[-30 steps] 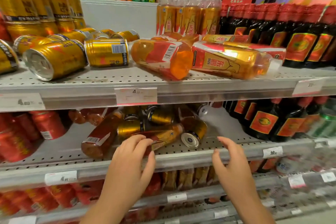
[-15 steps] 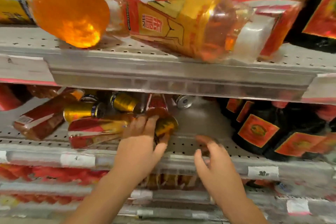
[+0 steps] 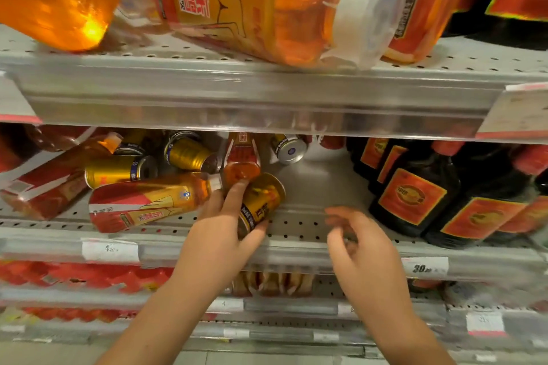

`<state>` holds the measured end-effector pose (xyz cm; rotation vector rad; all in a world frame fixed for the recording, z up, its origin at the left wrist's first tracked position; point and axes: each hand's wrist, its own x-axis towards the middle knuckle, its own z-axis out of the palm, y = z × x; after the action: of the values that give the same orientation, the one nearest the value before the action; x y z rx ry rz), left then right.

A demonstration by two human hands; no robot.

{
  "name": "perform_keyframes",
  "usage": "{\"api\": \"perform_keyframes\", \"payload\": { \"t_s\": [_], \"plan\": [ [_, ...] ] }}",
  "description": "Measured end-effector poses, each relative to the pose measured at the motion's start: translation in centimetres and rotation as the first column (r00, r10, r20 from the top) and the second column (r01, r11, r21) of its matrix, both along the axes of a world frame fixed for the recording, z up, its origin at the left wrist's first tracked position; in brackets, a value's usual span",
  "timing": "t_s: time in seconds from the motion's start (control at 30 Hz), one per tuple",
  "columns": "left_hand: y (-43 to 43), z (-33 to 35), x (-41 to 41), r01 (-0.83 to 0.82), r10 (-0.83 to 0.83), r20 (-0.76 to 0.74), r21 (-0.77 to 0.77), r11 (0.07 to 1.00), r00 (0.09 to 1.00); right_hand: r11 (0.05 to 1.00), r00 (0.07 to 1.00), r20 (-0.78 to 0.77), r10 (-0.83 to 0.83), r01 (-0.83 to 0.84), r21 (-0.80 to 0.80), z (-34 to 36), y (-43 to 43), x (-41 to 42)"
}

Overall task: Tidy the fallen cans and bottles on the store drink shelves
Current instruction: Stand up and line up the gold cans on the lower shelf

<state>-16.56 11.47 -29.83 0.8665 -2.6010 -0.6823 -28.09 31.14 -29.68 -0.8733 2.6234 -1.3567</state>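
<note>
- Left hand (image 3: 219, 240) on the middle shelf (image 3: 296, 234), fingers (image 3: 235, 195) and thumb clamped round a tilted gold can (image 3: 262, 201) near the front edge.
- Right hand (image 3: 363, 249) just right of it, over the shelf lip, fingers loosely curled and blurred, holding nothing.
- Left of the can, a heap of fallen cans (image 3: 118, 170) and an orange bottle (image 3: 148, 201) lying flat.
- Far right, dark bottles (image 3: 415, 195) upright.

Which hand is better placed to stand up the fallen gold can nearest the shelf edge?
Left. The left hand grips the gold can between thumb and fingers. The right hand hovers beside it over the bare shelf, blurred and holding nothing.
</note>
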Motion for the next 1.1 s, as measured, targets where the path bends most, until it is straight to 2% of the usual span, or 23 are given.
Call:
{"api": "perform_keyframes", "payload": {
  "t_s": [0.13,0.33,0.53,0.67,0.8,0.93,1.1],
  "plan": [
    [0.0,-0.2,-0.1,-0.008,0.011,-0.047,0.06,0.998,0.999,1.0,0.999,-0.047,-0.016,0.016,0.006,0.0,0.9,-0.1],
    [0.6,-0.1,-1.7,0.058,-0.033,-0.126,0.197,0.979,0.991,0.997,0.99,-0.122,0.075,-0.075,0.003,1.0,-0.4,-1.6],
    [1.5,-0.7,-3.2,0.05,-0.032,-0.154,0.112,0.992,0.988,0.98,0.978,-0.136,0.161,-0.142,0.14,-0.7,-2.1,-2.0],
    [2.3,-0.9,-3.6,0.007,0.005,-0.141,0.082,0.997,0.99,0.959,0.95,-0.228,0.214,-0.159,0.236,-1.7,-1.4,-1.6],
    [2.7,-0.7,-3.2,0.001,0.004,-0.126,0.044,0.999,0.992,0.958,0.961,-0.175,0.215,-0.173,0.228,-1.8,-1.0,-2.4],
    [2.7,-0.3,-2.9,0.018,-0.007,-0.15,0.072,0.997,0.989,0.96,0.969,-0.123,0.215,-0.186,0.211,-1.6,-1.4,-2.5],
    [2.4,0.3,-0.6,0.014,0.032,-0.245,0.183,0.983,0.969,0.976,0.977,-0.024,0.211,-0.209,0.061,-0.5,-2.4,-1.6]
  ]
}}
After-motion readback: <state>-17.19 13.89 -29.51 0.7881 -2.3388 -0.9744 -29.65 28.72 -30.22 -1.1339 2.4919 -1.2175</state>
